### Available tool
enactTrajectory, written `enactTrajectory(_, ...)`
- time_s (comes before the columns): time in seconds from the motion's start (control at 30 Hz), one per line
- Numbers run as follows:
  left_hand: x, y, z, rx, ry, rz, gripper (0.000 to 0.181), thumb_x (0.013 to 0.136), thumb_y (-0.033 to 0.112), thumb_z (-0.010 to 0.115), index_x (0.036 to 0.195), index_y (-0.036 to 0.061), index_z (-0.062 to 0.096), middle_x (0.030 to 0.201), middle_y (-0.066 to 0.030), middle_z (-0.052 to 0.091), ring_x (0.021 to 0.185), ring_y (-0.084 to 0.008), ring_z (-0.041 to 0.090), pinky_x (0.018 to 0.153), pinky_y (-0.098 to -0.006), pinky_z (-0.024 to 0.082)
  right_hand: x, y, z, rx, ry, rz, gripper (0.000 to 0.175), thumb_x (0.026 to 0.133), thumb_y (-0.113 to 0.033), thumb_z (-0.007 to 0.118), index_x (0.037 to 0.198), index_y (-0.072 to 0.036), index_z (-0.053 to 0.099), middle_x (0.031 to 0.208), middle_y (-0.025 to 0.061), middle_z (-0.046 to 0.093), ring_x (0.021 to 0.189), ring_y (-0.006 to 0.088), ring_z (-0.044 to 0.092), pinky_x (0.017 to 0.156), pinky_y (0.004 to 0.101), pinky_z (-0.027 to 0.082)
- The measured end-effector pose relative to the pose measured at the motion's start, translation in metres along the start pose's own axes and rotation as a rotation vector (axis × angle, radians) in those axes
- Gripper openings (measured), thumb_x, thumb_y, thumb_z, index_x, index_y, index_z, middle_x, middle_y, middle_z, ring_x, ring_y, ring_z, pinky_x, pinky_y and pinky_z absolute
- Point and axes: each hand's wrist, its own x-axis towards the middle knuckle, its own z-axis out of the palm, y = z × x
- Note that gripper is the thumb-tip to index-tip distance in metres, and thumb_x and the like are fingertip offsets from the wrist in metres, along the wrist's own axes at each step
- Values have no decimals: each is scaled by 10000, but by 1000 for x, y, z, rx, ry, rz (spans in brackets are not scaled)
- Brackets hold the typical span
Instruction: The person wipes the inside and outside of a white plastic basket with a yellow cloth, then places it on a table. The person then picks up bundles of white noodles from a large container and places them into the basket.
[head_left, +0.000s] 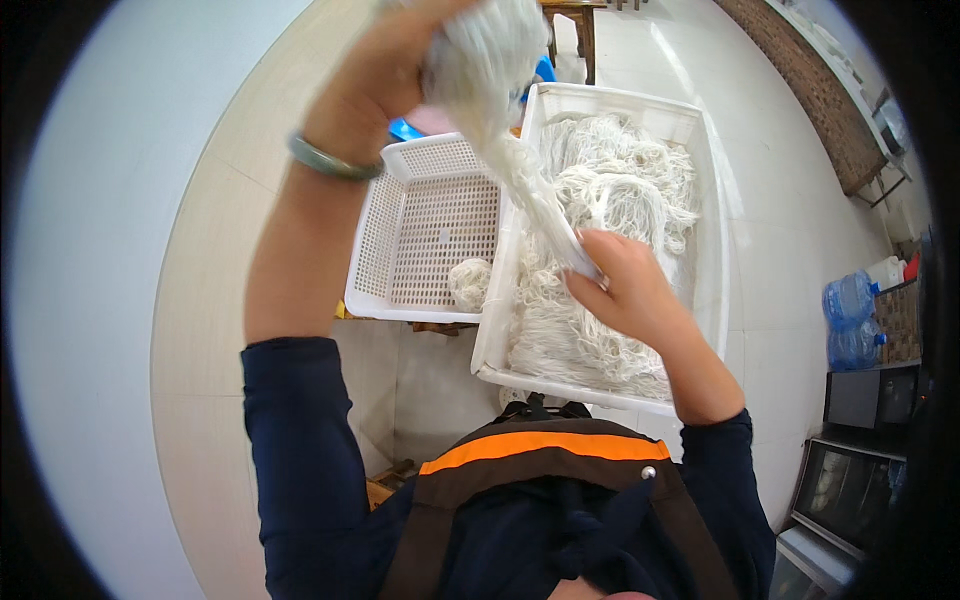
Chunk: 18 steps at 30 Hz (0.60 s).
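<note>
High at the top of the view, my left hand grips a blurred bunch of white noodles, and a green bangle circles that wrist. From the bunch the strands run down to the right, drawn together into a narrow rope. My right hand holds the lower end of this rope between thumb and fingers. Beneath my right hand lies a large white plastic crate with a heap of loose white noodles in it. A perforated white basket adjoins it on the left, with one small coiled noodle nest in its near right corner.
A pale wall rises on the left. Blue water bottles and a dark glass-fronted cabinet stand at the right. A long counter with a brown front lies far right, and a wooden table is ahead.
</note>
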Motion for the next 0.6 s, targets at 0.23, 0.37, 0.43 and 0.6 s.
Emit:
enactTrajectory(0.23, -82, -96, 61, -444, -237, -670, 521, 938, 368, 662, 1317, 33, 539, 1197, -91, 654, 1057, -195, 665, 864, -343, 575, 41, -11, -66, -23, -30, -187, 159, 836, -77, 672, 977, -5, 658, 828, 114, 664, 703, 186, 630, 631, 299, 501)
enactTrajectory(0.37, -132, -126, 96, -836, -348, -738, 645, 932, 448, 642, 1372, 12, 462, 1246, -122, 614, 1062, -191, 652, 842, -345, 581, 76, 41, -51, 269, -204, -30, 267, 848, -173, 723, 1062, -23, 669, 960, 97, 716, 822, 143, 662, 708, 307, 529)
enactTrajectory(0.43, -145, -125, 104, -890, -467, -776, 786, 905, 519, 645, 1444, 12, 379, 1355, -138, 554, 1193, -203, 599, 930, -368, 557, 72, 63, -27, 444, -271, 68, 295, 870, -190, 711, 1100, -13, 662, 1030, 98, 710, 870, 150, 663, 744, 304, 537)
enactTrajectory(0.6, -169, -87, 112, -1102, -219, -670, 687, 911, 357, 654, 1418, -22, 389, 1327, -157, 568, 1169, -253, 610, 976, -414, 524, 34, 94, 29, 901, -35, 470, 331, 944, -239, 642, 1168, 5, 633, 1077, 78, 677, 1010, 142, 614, 895, 295, 479)
